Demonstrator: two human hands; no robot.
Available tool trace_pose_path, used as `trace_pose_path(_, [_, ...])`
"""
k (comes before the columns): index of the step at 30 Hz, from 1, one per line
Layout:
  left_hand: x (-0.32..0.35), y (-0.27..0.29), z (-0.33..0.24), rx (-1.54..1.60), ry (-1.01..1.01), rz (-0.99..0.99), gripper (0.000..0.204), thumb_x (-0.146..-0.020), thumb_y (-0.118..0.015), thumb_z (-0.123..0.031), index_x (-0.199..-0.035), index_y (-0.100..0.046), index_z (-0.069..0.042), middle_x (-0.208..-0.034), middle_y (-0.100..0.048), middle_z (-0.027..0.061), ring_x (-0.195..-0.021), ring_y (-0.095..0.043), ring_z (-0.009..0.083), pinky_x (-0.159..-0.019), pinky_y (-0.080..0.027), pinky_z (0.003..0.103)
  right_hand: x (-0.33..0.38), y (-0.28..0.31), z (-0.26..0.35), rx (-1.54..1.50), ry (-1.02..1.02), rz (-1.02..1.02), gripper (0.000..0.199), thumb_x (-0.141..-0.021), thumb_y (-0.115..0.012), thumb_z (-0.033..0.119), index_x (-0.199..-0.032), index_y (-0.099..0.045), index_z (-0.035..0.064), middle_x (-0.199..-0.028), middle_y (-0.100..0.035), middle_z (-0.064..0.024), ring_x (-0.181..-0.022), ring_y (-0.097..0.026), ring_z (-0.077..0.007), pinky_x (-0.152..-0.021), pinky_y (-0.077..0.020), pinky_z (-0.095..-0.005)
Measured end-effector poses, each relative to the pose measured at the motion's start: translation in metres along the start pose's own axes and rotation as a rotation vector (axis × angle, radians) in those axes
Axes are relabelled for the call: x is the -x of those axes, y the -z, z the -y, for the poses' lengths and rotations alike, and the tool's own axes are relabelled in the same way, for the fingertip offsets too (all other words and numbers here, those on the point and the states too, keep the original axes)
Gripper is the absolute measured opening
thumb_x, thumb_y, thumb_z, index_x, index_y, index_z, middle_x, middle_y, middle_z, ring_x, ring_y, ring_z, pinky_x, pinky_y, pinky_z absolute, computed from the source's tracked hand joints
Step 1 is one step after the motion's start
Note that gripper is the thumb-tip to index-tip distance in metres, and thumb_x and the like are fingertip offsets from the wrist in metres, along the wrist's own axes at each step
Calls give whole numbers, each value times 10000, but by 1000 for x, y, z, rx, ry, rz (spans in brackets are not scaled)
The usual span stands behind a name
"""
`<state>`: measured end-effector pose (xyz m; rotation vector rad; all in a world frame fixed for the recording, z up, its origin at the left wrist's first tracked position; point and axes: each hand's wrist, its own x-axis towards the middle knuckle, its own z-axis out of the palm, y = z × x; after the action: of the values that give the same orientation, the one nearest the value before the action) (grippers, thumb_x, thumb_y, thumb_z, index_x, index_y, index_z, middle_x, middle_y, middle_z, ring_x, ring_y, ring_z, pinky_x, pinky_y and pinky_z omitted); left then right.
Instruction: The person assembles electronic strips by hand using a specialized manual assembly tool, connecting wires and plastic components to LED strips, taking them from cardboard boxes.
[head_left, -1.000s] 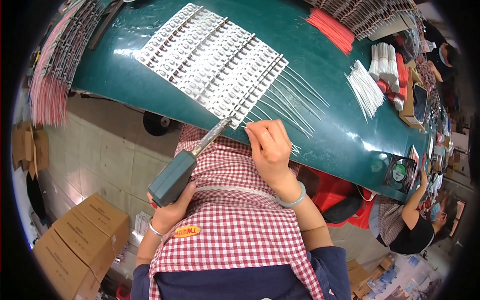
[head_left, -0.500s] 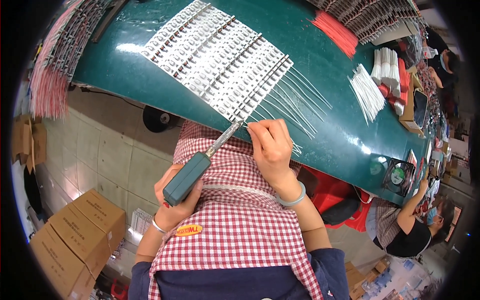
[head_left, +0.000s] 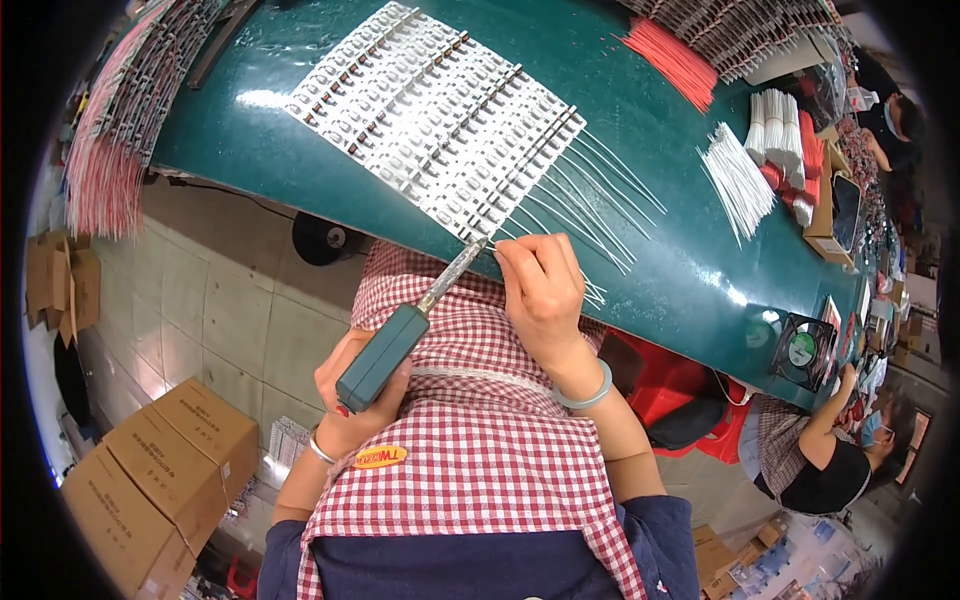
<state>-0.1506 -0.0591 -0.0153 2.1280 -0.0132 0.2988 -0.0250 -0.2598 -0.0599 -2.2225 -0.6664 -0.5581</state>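
Note:
My left hand is wrapped round the dark green handle of a soldering iron. Its metal shaft slants up and right, with the tip at the lower corner of a white circuit board panel. Just right of the tip, my right hand pinches the end of a thin white wire, mostly hidden by the fingers. Several white wires stick out from the panel's right edge over the green table. The exact contact between tip, wire and panel is too small to make out.
Loose white wires and red wires lie on the table's right side, near bundled wires. A small fan stands at the right end. Finished strips with wires hang at the left. Cardboard boxes sit lower left; a co-worker is at right.
The whole view has shifted slightly. Both hands keep nearly the same pose, with the soldering iron's tip still at the panel's lower corner.

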Motion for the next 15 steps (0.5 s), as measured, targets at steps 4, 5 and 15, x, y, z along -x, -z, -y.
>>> trace_pose_path(4, [-1, 1, -5, -46, -40, -22, 162, -724, -746, 37, -866, -669, 51, -806, -638, 139, -681, -640, 262, -593, -514, 316, 0, 0, 0, 0, -3, -5, 196, -753, -723, -39, -915, -644, 38, -815, -578, -71, -726, -547, -237, -604, -442, -344])
trace_pose_path(5, [-2, 2, -7, -41, -20, -26, 159, -728, -746, 36, -867, -671, 53, -805, -638, 139, -679, -640, 262, -591, -514, 312, 1, -1, 0, 0, -3, -6, 197, -752, -723, -39, -914, -643, 38, -816, -578, -71, -726, -547, -238, -605, -442, -344])
trace_pose_path(15, [4, 4, -3, -24, 25, -22, 186, -723, -757, 23, -883, -674, 68, -828, -650, 146, -707, -656, 260, -613, -527, 307, 0, 0, 0, -10, -4, 1, 194, -755, -723, -36, -912, -638, 43, -830, -579, -75, -733, -549, -242, -607, -443, -344])
